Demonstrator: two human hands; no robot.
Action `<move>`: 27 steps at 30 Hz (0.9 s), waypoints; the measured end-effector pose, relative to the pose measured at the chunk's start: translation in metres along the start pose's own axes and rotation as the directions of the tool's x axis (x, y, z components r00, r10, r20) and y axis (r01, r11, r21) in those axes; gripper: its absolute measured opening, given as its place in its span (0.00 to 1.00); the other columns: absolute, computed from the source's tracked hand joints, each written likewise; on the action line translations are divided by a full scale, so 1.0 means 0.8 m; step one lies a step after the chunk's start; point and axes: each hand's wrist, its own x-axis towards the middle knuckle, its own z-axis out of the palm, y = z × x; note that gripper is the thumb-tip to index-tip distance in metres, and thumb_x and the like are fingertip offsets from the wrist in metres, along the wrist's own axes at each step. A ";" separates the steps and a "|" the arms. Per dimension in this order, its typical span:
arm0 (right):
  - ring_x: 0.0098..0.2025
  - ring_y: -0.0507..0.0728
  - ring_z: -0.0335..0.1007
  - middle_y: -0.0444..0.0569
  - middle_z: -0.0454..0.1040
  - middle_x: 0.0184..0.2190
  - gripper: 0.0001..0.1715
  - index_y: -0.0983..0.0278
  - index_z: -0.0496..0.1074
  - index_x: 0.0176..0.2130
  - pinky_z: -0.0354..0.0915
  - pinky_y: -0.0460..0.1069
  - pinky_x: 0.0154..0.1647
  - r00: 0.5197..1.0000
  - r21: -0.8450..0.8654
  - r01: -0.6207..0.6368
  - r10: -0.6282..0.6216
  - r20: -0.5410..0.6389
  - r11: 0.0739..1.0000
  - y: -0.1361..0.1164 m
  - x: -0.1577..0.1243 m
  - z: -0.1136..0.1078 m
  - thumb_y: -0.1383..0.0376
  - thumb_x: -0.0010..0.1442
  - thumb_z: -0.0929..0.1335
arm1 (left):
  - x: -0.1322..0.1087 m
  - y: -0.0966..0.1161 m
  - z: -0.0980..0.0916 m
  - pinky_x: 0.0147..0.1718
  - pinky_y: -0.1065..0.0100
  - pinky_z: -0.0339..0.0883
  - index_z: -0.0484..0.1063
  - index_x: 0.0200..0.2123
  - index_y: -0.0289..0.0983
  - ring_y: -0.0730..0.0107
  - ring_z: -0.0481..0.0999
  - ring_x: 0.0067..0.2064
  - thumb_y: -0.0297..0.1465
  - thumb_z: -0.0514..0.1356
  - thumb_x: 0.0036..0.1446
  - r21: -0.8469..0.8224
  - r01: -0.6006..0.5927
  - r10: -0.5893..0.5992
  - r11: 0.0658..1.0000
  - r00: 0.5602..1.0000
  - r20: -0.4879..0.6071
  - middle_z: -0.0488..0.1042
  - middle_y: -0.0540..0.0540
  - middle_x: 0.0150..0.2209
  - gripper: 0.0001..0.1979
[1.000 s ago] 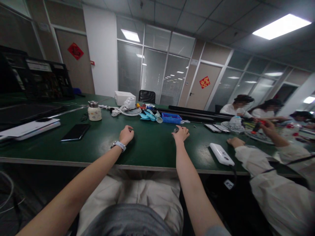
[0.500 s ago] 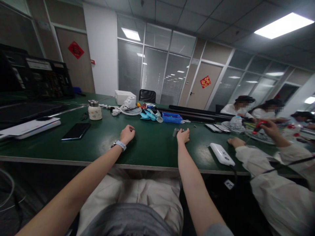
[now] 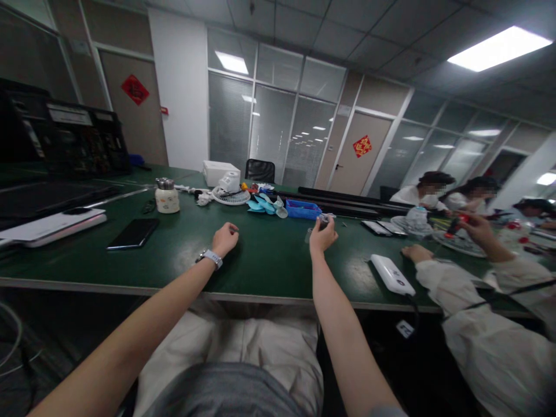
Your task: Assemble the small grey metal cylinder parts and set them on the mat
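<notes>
My right hand (image 3: pixel 323 236) is raised just over the green table, its fingers wrapped round a small dark metal cylinder (image 3: pixel 324 220) that looks like a small motor. Close to that hand's left side a second small silvery cylinder (image 3: pixel 308 234) stands on the table, partly hidden and blurred. My left hand (image 3: pixel 225 239), with a watch (image 3: pixel 212 257) on the wrist, rests on the table with its fingers curled. A small dark spot shows at its fingertips, but I cannot make out what it is.
Blue fan blades (image 3: pixel 264 204), a white fan grille (image 3: pixel 231 197) and a blue tray (image 3: pixel 303 209) lie beyond my hands. A phone (image 3: pixel 133 233) and jar (image 3: pixel 167 197) stand left. Right are a white device (image 3: pixel 392 273) and a co-worker's hand (image 3: pixel 478 230) with a red tool.
My right hand has lifted slightly off the table with the small metal cylinder, which now shows above its fingers. My left hand has barely moved.
</notes>
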 end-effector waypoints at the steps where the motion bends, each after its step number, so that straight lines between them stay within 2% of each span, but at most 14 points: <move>1: 0.51 0.58 0.65 0.59 0.71 0.52 0.25 0.66 0.62 0.56 0.51 0.54 0.55 0.998 0.041 0.061 -0.062 0.027 0.997 -0.014 -0.007 0.002 0.55 0.65 0.60 | 0.000 0.000 0.000 0.36 0.67 0.66 0.71 0.40 0.40 0.62 0.77 0.39 0.30 0.57 0.52 0.001 -0.004 0.004 1.000 1.000 0.002 0.78 0.46 0.37 0.11; 3: 0.48 0.56 0.66 0.54 0.73 0.49 0.26 0.64 0.63 0.56 0.54 0.51 0.54 0.980 0.152 0.131 -0.151 0.129 0.980 -0.045 -0.029 0.010 0.53 0.64 0.62 | 0.000 0.000 0.000 0.35 0.68 0.66 0.72 0.40 0.40 0.62 0.77 0.39 0.29 0.57 0.52 0.001 -0.006 0.006 1.000 1.000 0.005 0.79 0.46 0.37 0.11; 5: 0.45 0.56 0.67 0.51 0.75 0.45 0.27 0.64 0.64 0.54 0.57 0.50 0.50 0.930 0.297 0.145 -0.232 0.285 0.944 -0.075 -0.059 0.021 0.51 0.62 0.63 | -0.001 0.000 0.000 0.35 0.68 0.66 0.72 0.40 0.40 0.62 0.77 0.39 0.29 0.57 0.52 0.003 -0.003 0.003 1.000 1.000 0.006 0.79 0.46 0.38 0.11; 7: 0.42 0.55 0.68 0.48 0.76 0.42 0.24 0.62 0.68 0.51 0.59 0.50 0.50 0.839 0.392 0.149 -0.326 0.436 0.908 -0.099 -0.091 0.033 0.51 0.60 0.65 | -0.001 -0.001 0.000 0.36 0.67 0.66 0.72 0.41 0.40 0.62 0.77 0.39 0.30 0.57 0.53 0.006 -0.009 0.009 1.000 1.000 0.002 0.79 0.45 0.38 0.11; 10: 0.39 0.54 0.70 0.45 0.77 0.40 0.20 0.59 0.70 0.47 0.59 0.51 0.52 0.709 0.455 0.176 -0.433 0.557 0.873 -0.117 -0.125 0.046 0.53 0.58 0.67 | 0.000 0.000 0.001 0.36 0.67 0.66 0.72 0.41 0.39 0.62 0.77 0.39 0.32 0.56 0.55 0.001 -0.023 0.023 1.000 1.000 -0.014 0.79 0.44 0.39 0.11; 13: 0.39 0.55 0.72 0.44 0.77 0.39 0.18 0.57 0.71 0.46 0.60 0.52 0.52 0.635 0.469 0.177 -0.464 0.618 0.866 -0.119 -0.137 0.052 0.54 0.57 0.68 | 0.000 0.003 0.002 0.36 0.68 0.66 0.72 0.40 0.38 0.62 0.77 0.39 0.36 0.54 0.57 -0.010 -0.042 0.042 0.999 0.999 -0.024 0.79 0.43 0.38 0.12; 21: 0.40 0.56 0.74 0.44 0.77 0.39 0.17 0.56 0.70 0.46 0.66 0.50 0.45 0.585 0.463 0.072 -0.413 0.698 0.884 -0.106 -0.136 0.055 0.57 0.55 0.70 | -0.007 0.011 0.000 0.35 0.69 0.66 0.75 0.40 0.38 0.64 0.77 0.37 0.45 0.53 0.58 -0.152 -0.203 0.201 0.967 0.979 -0.024 0.79 0.45 0.37 0.19; 24: 0.39 0.56 0.74 0.44 0.77 0.39 0.19 0.56 0.68 0.47 0.67 0.50 0.43 0.575 0.456 0.067 -0.408 0.709 0.887 -0.102 -0.137 0.058 0.57 0.55 0.69 | -0.010 0.014 0.000 0.36 0.68 0.66 0.77 0.39 0.38 0.64 0.76 0.36 0.47 0.54 0.57 -0.188 -0.312 0.315 0.931 0.949 -0.018 0.80 0.45 0.36 0.21; 27: 0.40 0.56 0.74 0.45 0.76 0.39 0.22 0.56 0.66 0.48 0.68 0.51 0.42 0.547 0.438 0.065 -0.399 0.736 0.897 -0.098 -0.137 0.060 0.57 0.54 0.70 | -0.012 0.018 -0.001 0.39 0.65 0.65 0.79 0.39 0.38 0.62 0.75 0.38 0.46 0.54 0.57 -0.145 -0.425 0.425 0.893 0.905 -0.034 0.80 0.45 0.36 0.21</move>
